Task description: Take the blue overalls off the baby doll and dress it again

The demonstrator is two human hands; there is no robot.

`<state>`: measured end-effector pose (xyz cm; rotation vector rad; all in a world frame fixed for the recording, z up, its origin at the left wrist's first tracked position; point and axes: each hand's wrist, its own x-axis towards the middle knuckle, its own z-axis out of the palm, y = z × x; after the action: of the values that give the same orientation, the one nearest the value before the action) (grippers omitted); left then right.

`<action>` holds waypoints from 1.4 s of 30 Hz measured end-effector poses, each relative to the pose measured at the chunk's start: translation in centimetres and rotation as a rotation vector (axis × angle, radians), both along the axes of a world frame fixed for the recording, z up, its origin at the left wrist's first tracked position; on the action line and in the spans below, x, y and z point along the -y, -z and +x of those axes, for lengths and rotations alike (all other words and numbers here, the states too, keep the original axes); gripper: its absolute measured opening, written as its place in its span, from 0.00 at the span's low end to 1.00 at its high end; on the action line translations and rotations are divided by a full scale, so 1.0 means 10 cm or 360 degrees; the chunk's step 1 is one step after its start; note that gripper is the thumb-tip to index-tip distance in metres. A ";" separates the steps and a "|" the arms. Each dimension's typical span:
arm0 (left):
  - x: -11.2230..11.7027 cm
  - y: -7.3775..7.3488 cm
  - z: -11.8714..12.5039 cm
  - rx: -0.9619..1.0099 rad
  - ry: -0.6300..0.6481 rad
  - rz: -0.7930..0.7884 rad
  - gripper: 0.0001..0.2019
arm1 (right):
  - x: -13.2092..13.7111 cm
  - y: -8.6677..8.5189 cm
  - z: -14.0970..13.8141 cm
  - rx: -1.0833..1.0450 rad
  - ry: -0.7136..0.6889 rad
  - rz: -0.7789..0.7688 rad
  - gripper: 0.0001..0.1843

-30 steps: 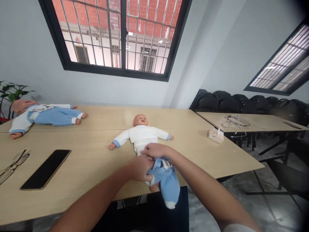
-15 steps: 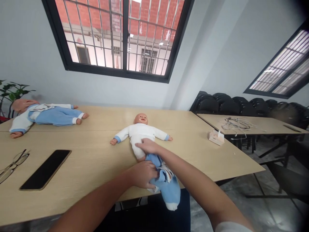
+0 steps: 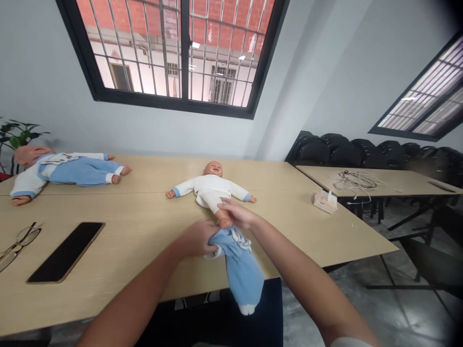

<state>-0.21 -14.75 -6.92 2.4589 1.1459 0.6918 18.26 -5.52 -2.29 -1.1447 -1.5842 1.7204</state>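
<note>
A baby doll in a white top with blue cuffs lies on its back, its head toward the window and its arms spread. My left hand is closed on the waist part of blue baby trousers, just below the doll's foot. The trousers hang over the table's front edge, one leg with a white cuff dangling down. My right hand is closed around the doll's lower leg from the right; some of its fingers are hidden.
Another doll in blue and white lies at the far left. Glasses and a phone rest on the near left of the table. A tissue box stands to the right. Cables lie on a second table, with stacked black chairs behind.
My left hand has moved left and up with the trousers, bringing them to the doll's foot. My right hand has shifted from the thigh down the leg. The doll's leg has swung right.
</note>
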 end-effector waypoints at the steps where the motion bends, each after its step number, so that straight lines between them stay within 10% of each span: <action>1: -0.02 -0.01 -0.04 0.0025 -0.0065 0.0016 0.08 | 0.03 0.04 0.04 -0.0071 -0.0028 -0.0081 0.41; 8: -0.14 0.17 -0.09 0.0618 -0.0281 0.0304 0.22 | 0.16 0.16 0.04 -0.0202 0.0135 -0.0103 0.45; 15: -0.18 0.22 -0.10 0.0913 -0.0852 0.0996 0.08 | 0.26 0.16 -0.14 -0.0052 0.0349 0.0065 0.43; 26: -0.15 0.04 -0.17 0.0890 -0.0354 0.0785 0.04 | 0.27 0.09 -0.25 -0.0240 0.0568 -0.0089 0.44; 36: -0.08 0.06 -0.04 0.0488 -0.0552 0.0716 0.26 | 0.44 0.09 -0.41 -0.0378 0.0430 -0.0296 0.08; 42: -0.07 0.03 0.00 0.0389 -0.0760 0.0647 0.24 | 0.44 0.02 -0.27 -0.0322 0.0092 -0.0528 0.33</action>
<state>-0.25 -14.03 -7.25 2.3149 1.6379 1.4451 15.57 -9.89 -2.53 -1.1123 -1.1641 2.0404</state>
